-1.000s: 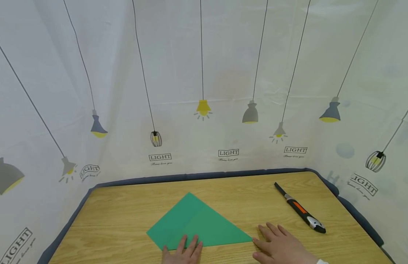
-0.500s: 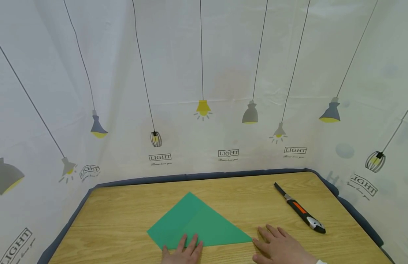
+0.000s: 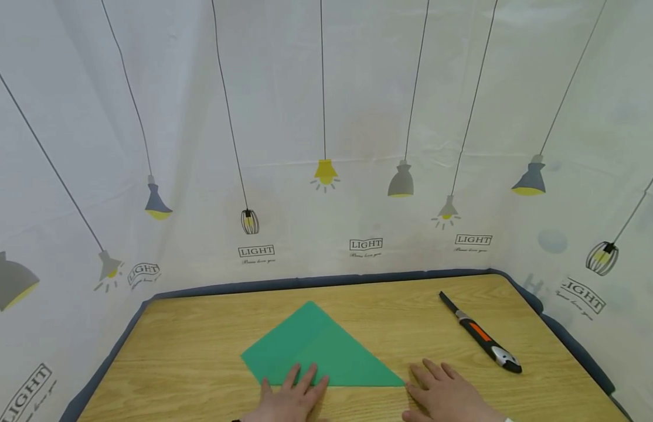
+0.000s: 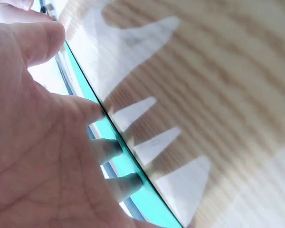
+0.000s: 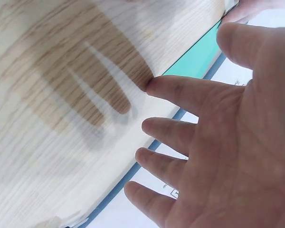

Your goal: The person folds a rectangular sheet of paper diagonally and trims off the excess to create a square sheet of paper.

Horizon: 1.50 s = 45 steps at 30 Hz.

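Observation:
A folded sheet of green paper (image 3: pixel 326 357) lies flat on the wooden table, with a point at the top and a long sharp corner toward the right. My left hand (image 3: pixel 292 398) rests with spread, fairly straight fingers on the paper's near edge. In the left wrist view the fingertips (image 4: pixel 133 181) press along that edge. At the paper's right corner, my right hand (image 3: pixel 445 392) lies with its fingers extended. Its index fingertip (image 5: pixel 156 85) touches the tip of that corner in the right wrist view.
A utility knife (image 3: pixel 482 334) with a black and orange handle lies on the table (image 3: pixel 189 351) at the right, beyond my right hand. Dark blue edging (image 3: pixel 300 283) runs round the tabletop. White curtain (image 3: pixel 284 117) printed with lamps stands behind and at both sides.
The green paper has turned slightly counterclockwise and its left part has shifted up and right, so its near edge is now level. My left hand has moved up with it. The knife has stayed put.

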Tool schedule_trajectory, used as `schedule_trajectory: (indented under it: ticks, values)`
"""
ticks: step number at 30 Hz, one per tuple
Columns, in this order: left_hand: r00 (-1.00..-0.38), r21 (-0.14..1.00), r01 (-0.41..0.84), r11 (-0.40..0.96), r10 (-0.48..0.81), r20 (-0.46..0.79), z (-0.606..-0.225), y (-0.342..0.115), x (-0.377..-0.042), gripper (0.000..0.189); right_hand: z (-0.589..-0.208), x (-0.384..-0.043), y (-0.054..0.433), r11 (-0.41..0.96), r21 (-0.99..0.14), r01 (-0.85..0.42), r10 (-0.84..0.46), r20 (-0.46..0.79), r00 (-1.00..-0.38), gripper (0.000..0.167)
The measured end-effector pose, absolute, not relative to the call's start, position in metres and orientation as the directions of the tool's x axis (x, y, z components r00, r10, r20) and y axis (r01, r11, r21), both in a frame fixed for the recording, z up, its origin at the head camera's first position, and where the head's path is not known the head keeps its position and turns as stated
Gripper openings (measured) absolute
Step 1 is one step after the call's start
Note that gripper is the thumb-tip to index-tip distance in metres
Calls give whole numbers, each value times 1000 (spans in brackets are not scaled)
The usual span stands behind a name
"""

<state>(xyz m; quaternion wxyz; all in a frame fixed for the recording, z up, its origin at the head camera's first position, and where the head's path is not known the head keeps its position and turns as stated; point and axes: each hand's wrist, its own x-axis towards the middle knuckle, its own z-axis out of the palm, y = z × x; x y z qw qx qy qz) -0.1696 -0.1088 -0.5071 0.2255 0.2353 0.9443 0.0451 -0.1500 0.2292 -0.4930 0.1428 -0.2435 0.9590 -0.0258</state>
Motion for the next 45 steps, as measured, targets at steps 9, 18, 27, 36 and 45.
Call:
schedule_trajectory:
  ticks: [9, 18, 27, 36, 45]
  values:
    - [-803, 232, 461, 857, 514, -302, -507, -110, -181, 70, -486, -148, 221, 884, -130, -449, -467, -298, -833, 67]
    - [-752, 298, 516, 803, 591, -291, -499, -113, -189, 53, -482, -157, 220, 859, -281, -428, -493, -229, -839, 59]
    - [-710, 402, 581, 708, 682, -175, -505, -108, -194, 22, -486, -173, 209, 859, -353, -369, -445, -162, -881, 58]
    - [-723, 348, 607, 715, 678, -131, -505, -96, -194, 5, -495, -202, 192, 890, -326, -318, -360, -75, -930, 54]
    - [-767, 313, 579, 753, 633, -104, -505, -92, -196, 15, -506, -226, 181, 920, -244, -308, -334, -70, -940, 79]
